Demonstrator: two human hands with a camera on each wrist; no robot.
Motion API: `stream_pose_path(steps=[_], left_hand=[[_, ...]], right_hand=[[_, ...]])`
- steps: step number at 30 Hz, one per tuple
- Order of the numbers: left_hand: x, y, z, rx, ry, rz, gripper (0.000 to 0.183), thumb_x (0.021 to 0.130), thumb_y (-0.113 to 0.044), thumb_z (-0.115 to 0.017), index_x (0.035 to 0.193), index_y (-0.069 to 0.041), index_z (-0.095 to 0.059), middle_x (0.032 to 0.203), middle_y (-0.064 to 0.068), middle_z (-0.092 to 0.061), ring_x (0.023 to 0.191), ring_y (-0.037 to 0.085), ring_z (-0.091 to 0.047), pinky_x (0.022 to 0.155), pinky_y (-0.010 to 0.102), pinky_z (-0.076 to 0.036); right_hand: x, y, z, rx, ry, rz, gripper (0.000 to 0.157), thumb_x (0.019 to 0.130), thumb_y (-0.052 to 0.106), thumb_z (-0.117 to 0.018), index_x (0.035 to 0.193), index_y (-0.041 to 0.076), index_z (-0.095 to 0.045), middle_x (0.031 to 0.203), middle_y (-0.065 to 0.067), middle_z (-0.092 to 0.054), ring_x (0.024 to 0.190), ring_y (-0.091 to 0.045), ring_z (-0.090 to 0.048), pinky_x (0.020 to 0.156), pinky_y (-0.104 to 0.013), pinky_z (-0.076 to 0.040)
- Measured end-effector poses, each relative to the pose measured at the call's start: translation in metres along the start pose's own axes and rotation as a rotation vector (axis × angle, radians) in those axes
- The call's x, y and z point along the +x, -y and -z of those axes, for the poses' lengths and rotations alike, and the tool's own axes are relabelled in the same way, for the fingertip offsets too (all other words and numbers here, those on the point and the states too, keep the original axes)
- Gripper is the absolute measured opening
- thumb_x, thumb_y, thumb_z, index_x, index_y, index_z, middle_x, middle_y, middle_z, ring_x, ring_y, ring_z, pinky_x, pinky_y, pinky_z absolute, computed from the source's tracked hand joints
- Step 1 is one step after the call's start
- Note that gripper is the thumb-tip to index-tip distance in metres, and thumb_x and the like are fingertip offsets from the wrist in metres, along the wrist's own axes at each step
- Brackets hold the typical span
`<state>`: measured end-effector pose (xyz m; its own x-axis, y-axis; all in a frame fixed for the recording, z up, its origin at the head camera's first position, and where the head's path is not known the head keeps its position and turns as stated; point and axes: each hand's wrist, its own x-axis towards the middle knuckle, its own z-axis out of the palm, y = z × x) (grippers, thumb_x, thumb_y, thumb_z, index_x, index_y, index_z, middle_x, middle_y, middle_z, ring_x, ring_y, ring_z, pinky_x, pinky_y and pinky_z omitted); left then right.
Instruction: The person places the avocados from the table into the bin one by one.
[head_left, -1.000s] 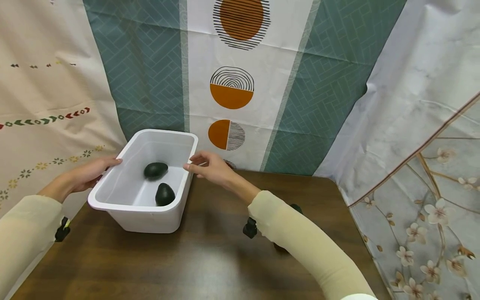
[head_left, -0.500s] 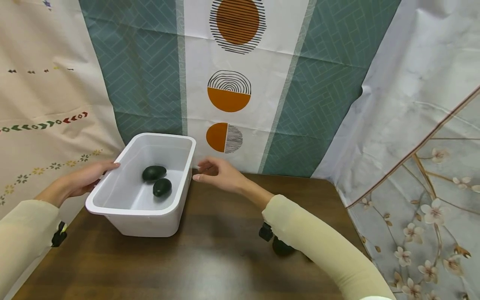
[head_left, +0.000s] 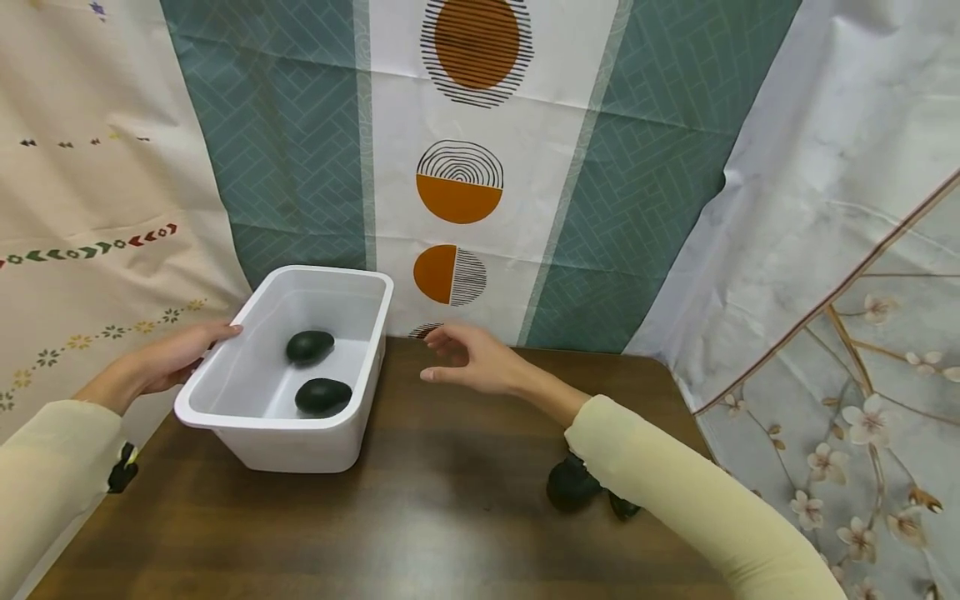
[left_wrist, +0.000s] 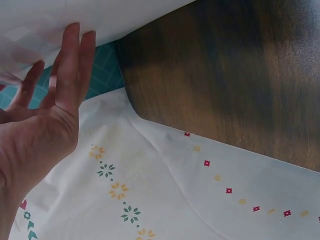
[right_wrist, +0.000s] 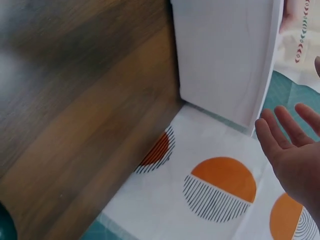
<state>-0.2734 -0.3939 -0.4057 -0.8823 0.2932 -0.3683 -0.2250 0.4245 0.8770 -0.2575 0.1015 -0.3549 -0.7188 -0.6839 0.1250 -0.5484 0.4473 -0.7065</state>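
A white plastic tub [head_left: 300, 446] stands on the left part of the table. Inside lie two dark green avocados, one farther back [head_left: 309, 346] and the other near the front wall [head_left: 323, 396]. My left hand [head_left: 176, 354] holds the tub's left rim, thumb over the edge and fingers along the outer wall. In the left wrist view those fingers [left_wrist: 70, 75] reach up along the tub's side. My right hand [head_left: 480, 362] hovers right of the tub, fingers loosely bent and holding nothing. The right wrist view shows its palm [right_wrist: 300, 165] beside the tub.
More dark green avocados [head_left: 572, 485] lie on the brown wooden table [head_left: 435, 517] at the right, partly hidden behind my right sleeve [head_left: 690, 500]. Patterned cloths [head_left: 480, 117] hang behind the table and along both sides.
My right hand has left the tub's right rim and moved to the right. The front avocado has rolled about inside the tub. The left hand stays on the rim.
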Motion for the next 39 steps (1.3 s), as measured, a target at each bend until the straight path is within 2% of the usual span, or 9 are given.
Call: stream_pose_path(steps=[7,13,19,27,33,39], left_hand=[[0.0,-0.001,-0.001,-0.004,-0.003,-0.007,0.071,0.116,-0.044,-0.033,0.161,0.007,-0.013,0.129,0.016,-0.061,0.109,0.026,-0.069,0.088,0.049,-0.06],[-0.001,0.001,-0.003,-0.018,-0.01,0.008,0.071,0.116,-0.044,-0.033,0.16,0.008,-0.014,0.126,0.014,-0.063,0.108,0.026,-0.069,0.088,0.049,-0.06],[-0.001,0.003,-0.005,-0.032,-0.015,-0.007,0.067,0.116,-0.042,-0.034,0.159,0.007,-0.017,0.125,0.013,-0.065,0.107,0.026,-0.07,0.087,0.049,-0.061],[-0.001,0.003,-0.003,-0.04,-0.011,-0.009,0.067,0.116,-0.042,-0.033,0.158,0.007,-0.018,0.123,0.012,-0.066,0.107,0.026,-0.071,0.087,0.049,-0.061],[-0.002,0.002,-0.001,-0.042,-0.016,0.007,0.066,0.115,-0.043,-0.034,0.157,0.007,-0.019,0.118,0.011,-0.068,0.104,0.027,-0.072,0.086,0.05,-0.061],[-0.001,0.002,-0.001,-0.023,-0.016,-0.001,0.069,0.115,-0.044,-0.034,0.159,0.007,-0.017,0.122,0.012,-0.066,0.107,0.027,-0.071,0.087,0.049,-0.061]], right_hand=[[-0.019,-0.011,0.009,-0.151,0.011,-0.01,0.061,0.095,0.044,-0.08,0.144,0.013,-0.06,0.141,0.0,-0.063,0.133,-0.021,-0.057,0.113,-0.041,-0.045],[-0.031,-0.022,0.017,-0.193,0.024,-0.006,0.063,0.095,0.043,-0.081,0.145,0.011,-0.06,0.143,-0.003,-0.063,0.135,-0.024,-0.056,0.114,-0.049,-0.045],[-0.045,-0.038,0.022,-0.237,0.015,-0.024,0.067,0.094,0.043,-0.082,0.146,0.008,-0.059,0.145,-0.006,-0.062,0.136,-0.027,-0.057,0.114,-0.047,-0.045],[-0.063,-0.06,0.026,-0.261,0.036,-0.089,0.071,0.093,0.043,-0.083,0.149,0.008,-0.055,0.149,-0.009,-0.059,0.139,-0.029,-0.054,0.115,-0.048,-0.044],[-0.073,-0.075,0.029,-0.299,0.046,-0.088,0.073,0.092,0.044,-0.083,0.15,0.009,-0.055,0.146,-0.009,-0.06,0.137,-0.029,-0.056,0.112,-0.05,-0.047],[-0.084,-0.089,0.039,-0.337,0.033,-0.112,0.075,0.09,0.043,-0.085,0.15,0.009,-0.056,0.144,-0.01,-0.062,0.135,-0.032,-0.058,0.112,-0.053,-0.046]])
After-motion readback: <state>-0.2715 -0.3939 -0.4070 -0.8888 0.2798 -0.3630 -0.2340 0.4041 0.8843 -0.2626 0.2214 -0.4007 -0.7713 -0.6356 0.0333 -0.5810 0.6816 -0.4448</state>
